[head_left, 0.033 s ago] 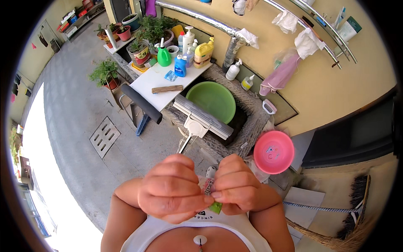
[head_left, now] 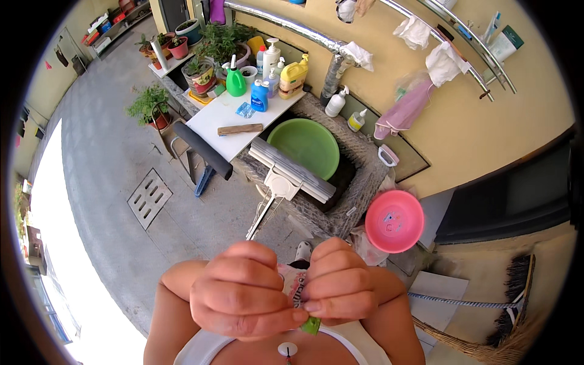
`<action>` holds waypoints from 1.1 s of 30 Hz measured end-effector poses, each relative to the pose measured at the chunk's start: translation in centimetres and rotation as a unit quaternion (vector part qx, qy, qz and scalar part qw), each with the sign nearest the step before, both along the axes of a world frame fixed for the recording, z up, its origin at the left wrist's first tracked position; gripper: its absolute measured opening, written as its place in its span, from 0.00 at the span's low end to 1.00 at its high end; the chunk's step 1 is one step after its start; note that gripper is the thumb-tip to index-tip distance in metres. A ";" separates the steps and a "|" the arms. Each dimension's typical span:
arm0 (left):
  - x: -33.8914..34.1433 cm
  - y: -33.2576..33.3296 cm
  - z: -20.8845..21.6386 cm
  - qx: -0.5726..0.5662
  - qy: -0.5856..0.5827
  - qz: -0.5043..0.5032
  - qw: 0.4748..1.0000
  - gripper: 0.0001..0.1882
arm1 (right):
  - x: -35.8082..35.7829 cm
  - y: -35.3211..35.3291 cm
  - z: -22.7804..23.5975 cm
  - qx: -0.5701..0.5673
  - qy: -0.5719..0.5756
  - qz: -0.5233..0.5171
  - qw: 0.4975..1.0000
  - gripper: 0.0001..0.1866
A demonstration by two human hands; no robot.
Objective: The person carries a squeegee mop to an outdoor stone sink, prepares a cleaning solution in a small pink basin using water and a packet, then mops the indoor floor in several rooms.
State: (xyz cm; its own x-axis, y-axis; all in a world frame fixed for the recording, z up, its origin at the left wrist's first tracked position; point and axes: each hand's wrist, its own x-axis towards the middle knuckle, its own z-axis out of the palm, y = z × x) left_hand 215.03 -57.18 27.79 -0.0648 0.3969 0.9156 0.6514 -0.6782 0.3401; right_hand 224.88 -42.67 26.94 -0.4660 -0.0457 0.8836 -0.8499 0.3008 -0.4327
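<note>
Close to my chest, a small plastic packet (head_left: 294,286) with white, pink and green parts is pinched between both hands. My left hand (head_left: 242,292) is closed with thumb and fingertips on its left edge. My right hand (head_left: 340,281) is closed on the other edge, its thumb almost meeting the left one. The green end (head_left: 311,325) pokes out below the thumbs. Much of the packet is hidden by my fingers, and its contents cannot be made out.
A squeegee-like sponge mop (head_left: 285,182) leans across a stone sink (head_left: 291,210) holding a green basin (head_left: 304,146). A white board (head_left: 210,125) carries bottles and a wooden block (head_left: 240,129). The pink basin (head_left: 395,222) sits right; a broom (head_left: 517,298) lies beyond.
Both hands have come down slightly toward my chest, still gripping the packet. More of its upper part shows between them, along with a shoe below.
</note>
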 end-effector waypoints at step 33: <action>2.3 -0.5 4.7 0.080 -0.243 -0.013 0.967 0.05 | -2.2 -4.5 1.4 -0.145 0.063 0.158 0.975 0.03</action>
